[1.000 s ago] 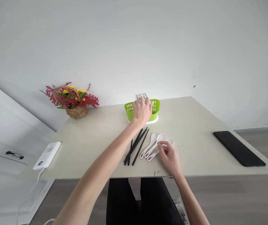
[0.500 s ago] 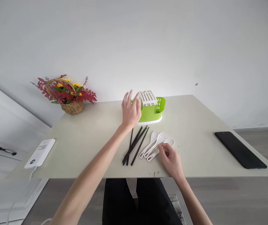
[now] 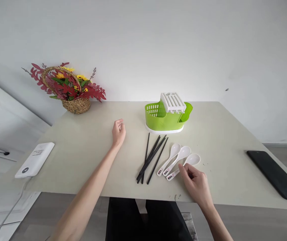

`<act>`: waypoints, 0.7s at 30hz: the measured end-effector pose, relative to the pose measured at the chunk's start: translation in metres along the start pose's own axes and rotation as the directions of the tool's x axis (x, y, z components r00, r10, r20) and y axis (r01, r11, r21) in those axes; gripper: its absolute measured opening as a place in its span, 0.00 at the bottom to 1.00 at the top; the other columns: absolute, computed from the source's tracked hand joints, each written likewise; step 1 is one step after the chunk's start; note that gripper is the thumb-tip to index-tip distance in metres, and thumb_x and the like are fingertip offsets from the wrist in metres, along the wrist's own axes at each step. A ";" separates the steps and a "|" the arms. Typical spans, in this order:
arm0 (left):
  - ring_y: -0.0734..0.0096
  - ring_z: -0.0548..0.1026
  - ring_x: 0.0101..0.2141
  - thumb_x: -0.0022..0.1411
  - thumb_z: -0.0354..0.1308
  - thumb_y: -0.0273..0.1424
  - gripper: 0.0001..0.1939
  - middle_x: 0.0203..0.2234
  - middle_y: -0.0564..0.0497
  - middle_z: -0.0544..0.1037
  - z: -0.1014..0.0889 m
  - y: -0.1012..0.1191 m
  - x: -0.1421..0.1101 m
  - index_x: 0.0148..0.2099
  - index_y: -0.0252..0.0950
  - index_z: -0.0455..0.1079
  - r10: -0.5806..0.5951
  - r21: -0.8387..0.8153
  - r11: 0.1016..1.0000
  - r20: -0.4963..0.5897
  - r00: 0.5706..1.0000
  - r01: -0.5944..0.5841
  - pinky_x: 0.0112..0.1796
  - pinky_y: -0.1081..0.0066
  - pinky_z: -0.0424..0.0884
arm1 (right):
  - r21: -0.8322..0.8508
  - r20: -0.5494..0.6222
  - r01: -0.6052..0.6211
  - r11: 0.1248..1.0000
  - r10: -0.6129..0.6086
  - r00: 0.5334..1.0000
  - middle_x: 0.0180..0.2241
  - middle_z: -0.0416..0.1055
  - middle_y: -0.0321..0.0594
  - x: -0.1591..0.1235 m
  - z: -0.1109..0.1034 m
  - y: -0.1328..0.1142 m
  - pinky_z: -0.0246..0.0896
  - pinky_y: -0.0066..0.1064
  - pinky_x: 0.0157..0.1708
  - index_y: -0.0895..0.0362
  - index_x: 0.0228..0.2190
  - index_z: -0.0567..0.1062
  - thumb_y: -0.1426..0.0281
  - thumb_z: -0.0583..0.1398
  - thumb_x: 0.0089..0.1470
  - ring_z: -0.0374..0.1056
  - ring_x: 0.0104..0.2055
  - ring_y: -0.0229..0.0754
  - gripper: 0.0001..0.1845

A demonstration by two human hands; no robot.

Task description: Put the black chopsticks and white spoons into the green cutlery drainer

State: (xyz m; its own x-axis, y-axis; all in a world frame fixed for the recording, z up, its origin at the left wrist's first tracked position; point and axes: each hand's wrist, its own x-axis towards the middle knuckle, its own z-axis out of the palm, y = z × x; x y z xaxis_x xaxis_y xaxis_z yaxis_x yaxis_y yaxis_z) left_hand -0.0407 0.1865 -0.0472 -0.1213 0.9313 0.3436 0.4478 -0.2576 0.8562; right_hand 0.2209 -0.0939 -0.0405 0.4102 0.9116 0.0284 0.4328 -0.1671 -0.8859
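Note:
My left hand (image 3: pixel 119 133) rests on the table left of the green cutlery caddy, its fingers loosely curled in and nothing visible in them. Beside the spoons, my right hand (image 3: pixel 195 182) is closed, with its fingertips close to the rightmost white spoon (image 3: pixel 193 159); I cannot tell whether they touch it. Two more white spoons (image 3: pixel 175 149) lie fanned out to its left. Several black chopsticks (image 3: pixel 151 158) lie in a loose, crossed bunch left of the spoons. Behind them stands the green caddy (image 3: pixel 164 121) with a white slotted top (image 3: pixel 173 101) and a white base.
A wicker basket (image 3: pixel 76 105) of red and yellow flowers stands at the back left. A white power bank (image 3: pixel 35 160) with a cable lies at the left edge. At the right edge lies a black phone (image 3: pixel 275 174). A wall rises behind the table (image 3: pixel 223 134).
My left hand has moved away from the caddy, down and left onto the table, and its spread fingers have curled. My right hand stays by the spoons. The view has shifted slightly.

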 end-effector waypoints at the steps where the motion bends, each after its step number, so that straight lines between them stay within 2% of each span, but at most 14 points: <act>1: 0.60 0.75 0.60 0.71 0.49 0.31 0.11 0.58 0.38 0.78 -0.001 -0.001 0.000 0.53 0.38 0.68 -0.003 -0.021 1.000 0.008 1.000 0.003 0.60 0.57 0.71 | -0.005 -0.001 -0.001 1.000 0.001 1.000 0.22 0.45 0.30 0.000 0.000 -0.001 0.43 0.30 0.24 0.52 0.23 0.53 0.45 0.56 0.64 0.42 0.26 0.36 0.31; 5: 0.62 0.79 0.54 0.70 0.51 0.31 0.09 0.53 0.41 0.81 -0.001 0.002 -0.001 0.49 0.38 0.70 0.015 -0.025 1.000 0.098 0.995 -0.012 0.54 0.63 0.74 | -0.018 -0.042 -0.016 1.000 0.015 0.999 0.22 0.46 0.30 -0.001 0.003 0.000 0.44 0.30 0.24 0.52 0.22 0.54 0.42 0.56 0.63 0.43 0.25 0.36 0.32; 10: 0.67 0.80 0.42 0.67 0.51 0.30 0.09 0.41 0.47 0.83 0.001 0.009 -0.006 0.41 0.39 0.73 0.033 -0.030 0.999 0.174 0.984 -0.029 0.46 0.68 0.74 | -0.026 -0.084 -0.046 0.999 0.043 0.996 0.21 0.47 0.30 0.000 0.007 0.006 0.44 0.30 0.23 0.52 0.21 0.55 0.41 0.57 0.62 0.44 0.25 0.36 0.33; 15: 0.71 0.75 0.29 0.66 0.51 0.30 0.10 0.31 0.52 0.80 -0.002 0.016 -0.014 0.39 0.39 0.74 -0.002 -0.060 0.998 0.267 0.964 0.018 0.33 0.72 0.69 | -0.033 -0.107 -0.087 0.996 0.083 0.991 0.21 0.47 0.31 -0.001 0.008 0.005 0.43 0.30 0.24 0.52 0.21 0.57 0.42 0.58 0.61 0.44 0.25 0.37 0.32; 18: 0.71 0.73 0.27 0.66 0.51 0.31 0.09 0.27 0.54 0.78 -0.006 0.021 -0.022 0.38 0.39 0.73 0.069 -0.016 0.998 0.349 0.934 -0.068 0.32 0.72 0.67 | -0.020 -0.109 -0.104 0.994 0.101 0.989 0.22 0.48 0.31 -0.002 0.007 0.003 0.43 0.30 0.24 0.52 0.21 0.57 0.43 0.59 0.61 0.44 0.26 0.37 0.32; 21: 0.70 0.74 0.26 0.67 0.52 0.31 0.08 0.25 0.56 0.77 -0.008 0.027 -0.034 0.44 0.40 0.71 0.165 0.062 0.975 0.446 0.880 -0.214 0.31 0.71 0.66 | -0.019 -0.119 -0.111 0.994 0.108 0.987 0.21 0.49 0.31 -0.002 0.008 0.005 0.44 0.30 0.24 0.52 0.21 0.57 0.43 0.59 0.61 0.46 0.25 0.37 0.32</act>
State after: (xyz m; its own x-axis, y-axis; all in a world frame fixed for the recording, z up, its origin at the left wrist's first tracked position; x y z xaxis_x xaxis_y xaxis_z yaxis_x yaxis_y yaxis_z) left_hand -0.0318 0.1463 -0.0328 0.3620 0.8918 0.2714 0.5175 -0.4344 0.7372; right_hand 0.2154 -0.0938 -0.0485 0.5468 0.8372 -0.0122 0.3999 -0.2739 -0.8747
